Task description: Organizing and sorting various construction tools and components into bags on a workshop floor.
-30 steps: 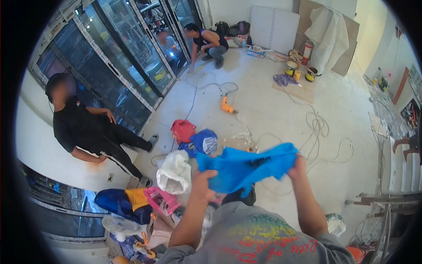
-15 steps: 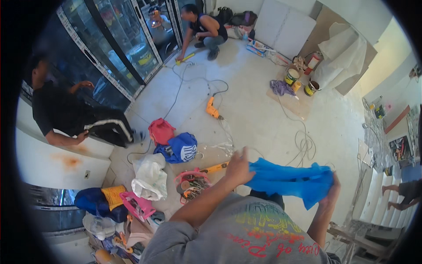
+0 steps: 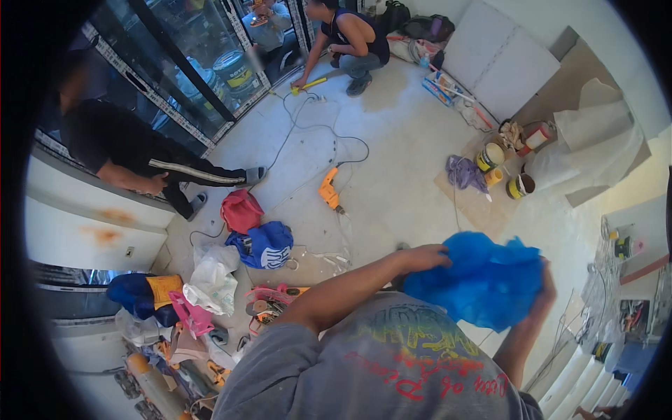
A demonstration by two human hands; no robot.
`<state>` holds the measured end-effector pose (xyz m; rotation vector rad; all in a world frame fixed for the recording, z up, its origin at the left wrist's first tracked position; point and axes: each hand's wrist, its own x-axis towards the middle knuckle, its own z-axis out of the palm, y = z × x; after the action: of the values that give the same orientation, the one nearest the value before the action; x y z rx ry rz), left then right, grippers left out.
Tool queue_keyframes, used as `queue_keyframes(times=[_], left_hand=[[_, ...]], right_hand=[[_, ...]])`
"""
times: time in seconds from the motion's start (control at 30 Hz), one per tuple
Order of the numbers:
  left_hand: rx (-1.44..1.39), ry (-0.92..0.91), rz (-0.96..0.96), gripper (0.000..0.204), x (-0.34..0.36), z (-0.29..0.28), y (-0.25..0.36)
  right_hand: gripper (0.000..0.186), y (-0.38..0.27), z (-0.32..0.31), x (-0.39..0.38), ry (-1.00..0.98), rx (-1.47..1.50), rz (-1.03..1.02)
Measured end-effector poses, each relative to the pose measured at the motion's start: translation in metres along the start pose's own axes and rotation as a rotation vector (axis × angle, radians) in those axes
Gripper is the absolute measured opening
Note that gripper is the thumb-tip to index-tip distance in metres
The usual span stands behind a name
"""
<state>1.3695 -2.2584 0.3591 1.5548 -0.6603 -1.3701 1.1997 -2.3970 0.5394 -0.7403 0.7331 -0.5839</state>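
Observation:
A bright blue cloth [image 3: 483, 283], thin and crumpled, is stretched between my hands in front of my chest. Its exact kind, garment or bag, I cannot make out. My left hand [image 3: 425, 257] is closed on its left edge, the forearm reaching across from the lower left. At the opposite side my right hand [image 3: 548, 285] grips the cloth's right edge, with its fingers partly behind the fabric. The cloth hangs clear of the floor and covers part of what lies beneath it.
An orange drill [image 3: 329, 190] lies on the floor with its cord. Red bag [image 3: 241, 211], blue bag [image 3: 262, 245] and white plastic bag [image 3: 212, 276] lie to the left, near a tool basket [image 3: 264, 305]. Paint buckets [image 3: 490, 157] stand right. One person [image 3: 357, 45] crouches; another [image 3: 115, 143] sits left.
The cloth has spread from a stretched, folded strip into a wider, fuller shape. My left hand has moved right, nearer my right hand. The seated person's legs have shifted.

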Motion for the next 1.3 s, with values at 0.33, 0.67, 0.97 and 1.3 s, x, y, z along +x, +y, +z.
queue_keyframes(times=[0.33,0.67,0.97,1.3], left_hand=[[-0.679,0.467,-0.044,0.035,0.125,-0.169,0.021],[-1.371,0.493,0.11,0.037,0.176,-0.416,0.04],[-1.349,0.699,-0.1,0.032,0.222,-0.558,-0.021],[-1.542,1.014,0.172,0.046,0.344,-0.639,-0.147]], right_hand=[[0.016,-0.014,0.115,0.227,-0.342,-0.124,0.227],[0.017,0.081,0.243,0.492,-0.221,-0.512,0.448],[0.015,0.216,0.307,0.723,-0.321,-0.751,0.581],[0.013,0.413,0.313,0.94,-0.862,-1.105,0.618]])
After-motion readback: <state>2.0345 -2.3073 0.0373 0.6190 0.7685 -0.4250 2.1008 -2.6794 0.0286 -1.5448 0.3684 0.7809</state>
